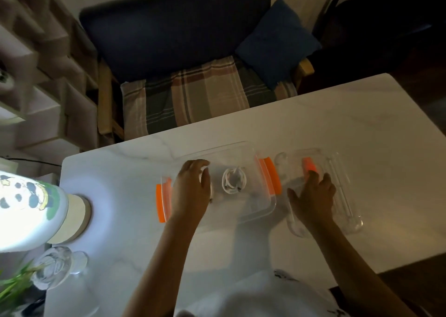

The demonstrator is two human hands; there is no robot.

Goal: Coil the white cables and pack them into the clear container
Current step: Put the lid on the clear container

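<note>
White marble-patterned table [313,128] fills the lower frame, its far edge running just in front of a dark sofa [173,27] with a plaid blanket [205,92] and a blue cushion [277,43]; the right half of the tabletop lies bare out to its right edge. At centre sits the clear container [241,152] with orange clips, a coiled white cable [233,180] lying inside it. The left hand [191,191] reaches into the container's left part, fingers curled down over something white that looks like another cable; its grip cannot be made out. Just right of the container, the clear lid [347,196] lies flat, the right hand [313,196] resting on it, fingers spread, gripping nothing. A lit panda-print lamp [31,203] and a glass vase [55,268] crowd the table's left edge.
</note>
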